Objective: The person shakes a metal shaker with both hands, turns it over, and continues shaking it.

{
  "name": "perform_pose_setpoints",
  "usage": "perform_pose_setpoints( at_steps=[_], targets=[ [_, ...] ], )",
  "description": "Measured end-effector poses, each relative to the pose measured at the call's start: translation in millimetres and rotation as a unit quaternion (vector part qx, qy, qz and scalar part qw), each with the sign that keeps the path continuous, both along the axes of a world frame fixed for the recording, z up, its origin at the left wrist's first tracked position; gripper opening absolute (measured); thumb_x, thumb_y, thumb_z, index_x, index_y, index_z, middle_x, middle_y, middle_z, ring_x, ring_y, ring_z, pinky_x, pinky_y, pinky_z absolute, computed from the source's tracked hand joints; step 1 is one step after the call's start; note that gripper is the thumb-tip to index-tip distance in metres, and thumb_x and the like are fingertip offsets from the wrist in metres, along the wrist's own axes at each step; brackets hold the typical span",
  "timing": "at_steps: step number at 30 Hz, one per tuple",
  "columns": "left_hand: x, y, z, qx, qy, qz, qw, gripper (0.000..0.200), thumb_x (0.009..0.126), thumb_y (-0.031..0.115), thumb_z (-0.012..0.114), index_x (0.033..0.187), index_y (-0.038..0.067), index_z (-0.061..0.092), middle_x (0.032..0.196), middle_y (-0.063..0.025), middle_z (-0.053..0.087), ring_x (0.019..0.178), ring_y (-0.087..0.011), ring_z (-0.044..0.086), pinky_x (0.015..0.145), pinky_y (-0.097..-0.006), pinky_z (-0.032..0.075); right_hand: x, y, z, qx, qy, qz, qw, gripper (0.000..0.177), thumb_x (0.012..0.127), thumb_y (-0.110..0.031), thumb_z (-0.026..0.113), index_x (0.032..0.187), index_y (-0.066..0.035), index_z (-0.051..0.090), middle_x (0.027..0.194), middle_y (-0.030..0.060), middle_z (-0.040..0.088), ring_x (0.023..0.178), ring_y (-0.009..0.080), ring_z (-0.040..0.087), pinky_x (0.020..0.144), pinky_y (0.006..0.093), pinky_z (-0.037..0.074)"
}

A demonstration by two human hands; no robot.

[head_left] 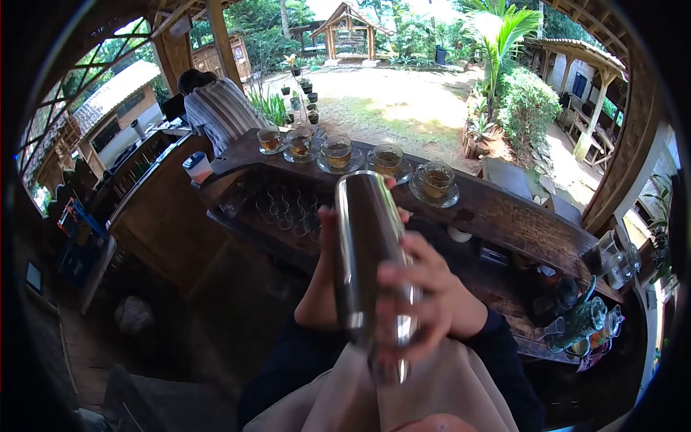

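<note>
A shiny metal cocktail shaker (363, 230) is raised in front of my body, slightly tilted. My left hand (327, 234) is wrapped round its far side, mostly hidden behind the metal, with fingertips showing past the right edge. Around the lower right part of the shaker, the fingers of my right hand (425, 295) are closed; they look blurred. Beyond the shaker, several glass cups of amber drink stand on saucers along the wooden counter, among them a cup (336, 153) in the middle and a cup (436, 180) at the right end.
Upside-down glasses (288, 209) fill a lower shelf at left. A lidded container (196, 167) stands at the counter's (497, 209) left end. Glass jars (615, 259) and a green glass pitcher (581, 324) stand at right. A person in a striped shirt (223, 111) leans away at back left.
</note>
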State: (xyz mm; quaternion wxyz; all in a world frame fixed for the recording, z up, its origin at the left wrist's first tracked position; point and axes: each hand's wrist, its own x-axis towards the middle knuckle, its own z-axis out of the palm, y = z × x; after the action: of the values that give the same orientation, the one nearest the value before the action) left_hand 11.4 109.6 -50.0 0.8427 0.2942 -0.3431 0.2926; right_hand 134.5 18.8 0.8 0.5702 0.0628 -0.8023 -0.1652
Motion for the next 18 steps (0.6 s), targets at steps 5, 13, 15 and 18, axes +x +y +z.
perform_pose_setpoints(
  at_steps=[5, 13, 15, 18],
  targets=[
    [12, 43, -70, -0.484, 0.373, 0.209, 0.763, 0.051, 0.091, 0.049, 0.045, 0.120, 0.008, 0.051, 0.111, -0.0107, 0.059, 0.100, -0.0282, 0.059, 0.085, -0.0445, 0.050, 9, 78, -40, -0.567, 0.176, -0.103, 0.798, 0.044, 0.070, -0.023, 0.078, 0.108, -0.008, 0.061, 0.112, 0.0143, 0.059, 0.106, 0.0309, 0.058, 0.092, 0.0453, 0.044],
    [-22, 0, 11, 0.065, -0.101, 0.139, 0.983, 0.087, 0.086, 0.059, 0.054, 0.143, 0.003, 0.020, 0.129, -0.0236, 0.047, 0.111, -0.0348, 0.056, 0.090, -0.0452, 0.051, -34, -5, 11, -0.072, -0.024, -0.051, 0.996, 0.043, 0.069, -0.029, 0.077, 0.108, -0.036, 0.061, 0.115, 0.0059, 0.058, 0.109, 0.0373, 0.057, 0.095, 0.0523, 0.042],
    [-27, 1, 8, -0.055, -0.028, 0.086, 0.994, 0.086, 0.086, 0.061, 0.052, 0.143, 0.004, 0.022, 0.127, -0.0233, 0.049, 0.111, -0.0337, 0.056, 0.088, -0.0446, 0.052, -40, 13, 1, -0.048, 0.008, -0.024, 0.999, 0.046, 0.071, -0.028, 0.077, 0.113, -0.030, 0.060, 0.120, 0.0076, 0.056, 0.114, 0.0365, 0.053, 0.101, 0.0493, 0.037],
    [-12, 38, -21, -0.201, -0.068, -0.306, 0.928, 0.060, 0.092, 0.058, 0.038, 0.126, 0.010, 0.049, 0.115, -0.0134, 0.059, 0.098, -0.0246, 0.061, 0.078, -0.0404, 0.053, -40, 62, -23, -0.224, 0.082, -0.101, 0.966, 0.048, 0.073, -0.022, 0.076, 0.118, -0.018, 0.059, 0.123, 0.0124, 0.054, 0.116, 0.0355, 0.052, 0.101, 0.0479, 0.037]
  ],
)
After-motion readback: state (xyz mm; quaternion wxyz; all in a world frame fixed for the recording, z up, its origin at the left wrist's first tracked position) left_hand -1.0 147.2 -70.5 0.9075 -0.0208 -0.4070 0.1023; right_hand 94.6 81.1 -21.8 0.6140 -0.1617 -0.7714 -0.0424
